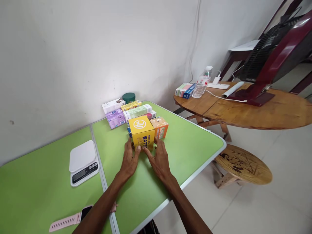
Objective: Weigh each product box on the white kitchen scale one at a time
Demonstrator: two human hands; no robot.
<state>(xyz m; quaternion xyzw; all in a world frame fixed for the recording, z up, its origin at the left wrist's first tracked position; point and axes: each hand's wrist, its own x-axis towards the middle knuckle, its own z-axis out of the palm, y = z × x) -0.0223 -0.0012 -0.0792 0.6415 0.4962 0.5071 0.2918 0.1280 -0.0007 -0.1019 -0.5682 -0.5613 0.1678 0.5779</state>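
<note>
A yellow box (141, 130) with white and blue print stands on the green table between my two hands. My left hand (129, 159) is at its lower left side, thumb along the front face. At the lower right side is my right hand (158, 157), its thumb also in front. Together they clasp the box near its base. Right behind it sit an orange box (160, 127) and a pale green carton (137, 111). A purple pack (115, 118), a small yellow carton (131, 105), a white box (113, 105) and a dark green tub (129, 97) are grouped farther back.
A white kitchen scale (84, 162) and a pink-strapped watch (65, 222) lie to the left on the green table (39, 185). On the right, a wooden table (287, 112) bears a water bottle (202, 83), small boxes (184, 90) and a fan (275, 58). A wooden stool (246, 165) stands below.
</note>
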